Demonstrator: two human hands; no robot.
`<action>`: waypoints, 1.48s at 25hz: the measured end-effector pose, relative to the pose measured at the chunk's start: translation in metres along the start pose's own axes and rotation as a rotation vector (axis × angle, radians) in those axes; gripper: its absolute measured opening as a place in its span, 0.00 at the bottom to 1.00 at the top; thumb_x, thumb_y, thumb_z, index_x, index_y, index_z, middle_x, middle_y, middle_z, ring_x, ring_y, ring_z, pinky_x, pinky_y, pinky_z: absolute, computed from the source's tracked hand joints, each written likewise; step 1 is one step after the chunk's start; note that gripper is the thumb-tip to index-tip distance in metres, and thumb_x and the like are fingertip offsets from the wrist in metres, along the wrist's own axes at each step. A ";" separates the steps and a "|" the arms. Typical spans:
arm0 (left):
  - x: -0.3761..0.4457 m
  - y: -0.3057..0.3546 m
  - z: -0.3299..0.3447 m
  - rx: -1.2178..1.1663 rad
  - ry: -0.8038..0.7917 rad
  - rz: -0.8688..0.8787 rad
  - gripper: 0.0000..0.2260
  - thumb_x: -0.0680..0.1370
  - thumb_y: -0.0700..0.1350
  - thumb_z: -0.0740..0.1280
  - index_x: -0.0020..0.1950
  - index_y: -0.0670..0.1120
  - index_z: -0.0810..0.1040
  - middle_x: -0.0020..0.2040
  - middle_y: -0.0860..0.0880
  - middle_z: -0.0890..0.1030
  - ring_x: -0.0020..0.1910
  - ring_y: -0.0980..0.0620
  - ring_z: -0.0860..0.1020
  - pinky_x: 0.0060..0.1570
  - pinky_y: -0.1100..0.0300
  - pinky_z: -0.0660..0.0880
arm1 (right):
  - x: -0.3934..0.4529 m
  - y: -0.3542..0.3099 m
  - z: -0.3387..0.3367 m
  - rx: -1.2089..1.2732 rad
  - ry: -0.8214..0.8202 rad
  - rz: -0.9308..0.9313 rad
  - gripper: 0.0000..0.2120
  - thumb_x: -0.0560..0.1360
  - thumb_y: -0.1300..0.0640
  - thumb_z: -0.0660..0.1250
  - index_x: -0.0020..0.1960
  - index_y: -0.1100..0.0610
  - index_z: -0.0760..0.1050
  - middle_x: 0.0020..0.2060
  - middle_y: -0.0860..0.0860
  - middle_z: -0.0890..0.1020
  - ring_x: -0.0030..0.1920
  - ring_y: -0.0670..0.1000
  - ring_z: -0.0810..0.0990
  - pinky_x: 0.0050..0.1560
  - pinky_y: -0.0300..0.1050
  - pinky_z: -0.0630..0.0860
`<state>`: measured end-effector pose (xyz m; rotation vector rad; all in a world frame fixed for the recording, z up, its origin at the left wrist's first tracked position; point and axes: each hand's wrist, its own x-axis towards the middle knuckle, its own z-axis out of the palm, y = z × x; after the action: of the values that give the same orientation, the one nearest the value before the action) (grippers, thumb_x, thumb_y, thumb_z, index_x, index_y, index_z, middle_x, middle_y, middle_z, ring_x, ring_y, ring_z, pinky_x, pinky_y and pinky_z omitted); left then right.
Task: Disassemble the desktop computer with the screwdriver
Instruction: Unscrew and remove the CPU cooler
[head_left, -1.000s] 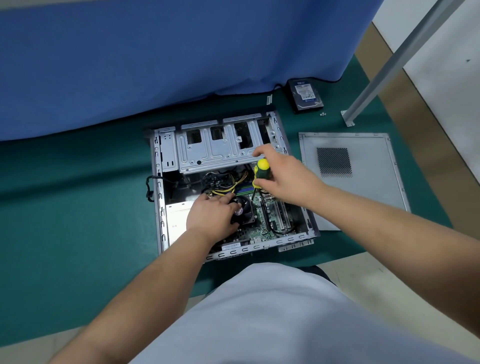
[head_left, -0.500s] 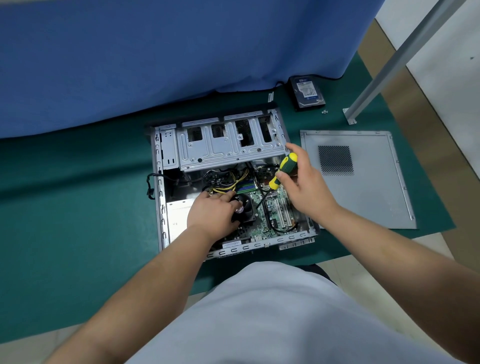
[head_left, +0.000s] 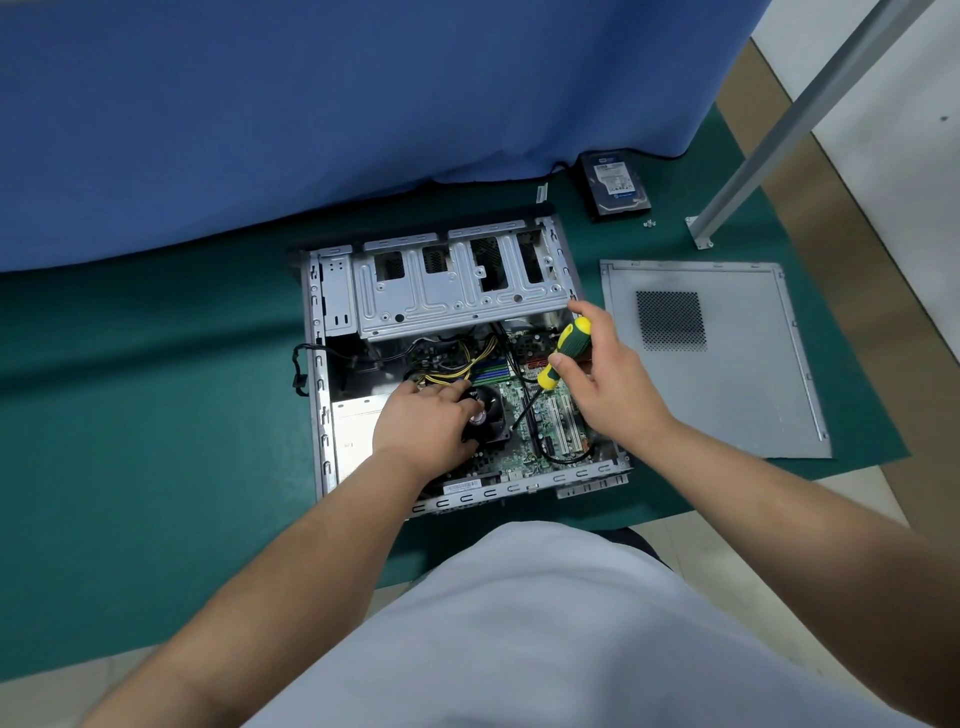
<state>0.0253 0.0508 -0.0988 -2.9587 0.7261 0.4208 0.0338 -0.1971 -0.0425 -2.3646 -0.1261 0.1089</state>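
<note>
An open desktop computer case (head_left: 322, 395) lies on a green mat, its motherboard (head_left: 550, 415) and silver drive cage (head_left: 457, 291) exposed. My left hand (head_left: 421, 423) rests on the black CPU cooler fan (head_left: 491, 410), fingers curled over its left side. My right hand (head_left: 608, 379) grips a yellow-and-green screwdriver (head_left: 563, 353) by the handle. The dark shaft slants down-left to the board beside the fan's right edge. Yellow and black cables (head_left: 457, 364) run above the fan.
The removed grey side panel (head_left: 727, 374) lies right of the case. A hard drive (head_left: 615, 182) and small loose screws (head_left: 649, 224) sit at the back right near a metal stand leg (head_left: 701, 234). A blue cloth (head_left: 311, 104) hangs behind.
My right hand swung the screwdriver handle to the right, from upright over the board to slanted with the tip pointing down-left beside the fan. My left hand stayed on the fan.
</note>
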 end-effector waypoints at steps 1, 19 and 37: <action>0.000 0.000 0.000 -0.001 0.001 0.000 0.26 0.76 0.67 0.64 0.74 0.62 0.72 0.80 0.54 0.66 0.72 0.49 0.74 0.64 0.49 0.67 | -0.001 0.001 0.001 -0.006 -0.002 -0.004 0.27 0.83 0.50 0.65 0.77 0.48 0.58 0.44 0.42 0.77 0.35 0.38 0.77 0.36 0.32 0.67; 0.000 -0.001 0.003 0.001 0.014 0.009 0.26 0.76 0.67 0.64 0.73 0.62 0.73 0.80 0.54 0.67 0.70 0.49 0.75 0.62 0.50 0.67 | -0.004 -0.002 0.001 -0.006 -0.011 -0.036 0.23 0.83 0.50 0.64 0.74 0.47 0.58 0.51 0.50 0.79 0.39 0.48 0.81 0.46 0.54 0.80; 0.000 0.001 0.000 0.007 0.003 0.014 0.26 0.76 0.67 0.64 0.72 0.62 0.73 0.79 0.54 0.68 0.69 0.50 0.76 0.60 0.50 0.67 | 0.022 -0.070 -0.037 -0.415 -0.808 -0.265 0.22 0.68 0.72 0.60 0.45 0.44 0.74 0.48 0.45 0.80 0.48 0.53 0.79 0.42 0.53 0.78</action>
<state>0.0247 0.0504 -0.0990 -2.9503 0.7467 0.4141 0.0562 -0.1702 0.0318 -2.5339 -0.9163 0.9837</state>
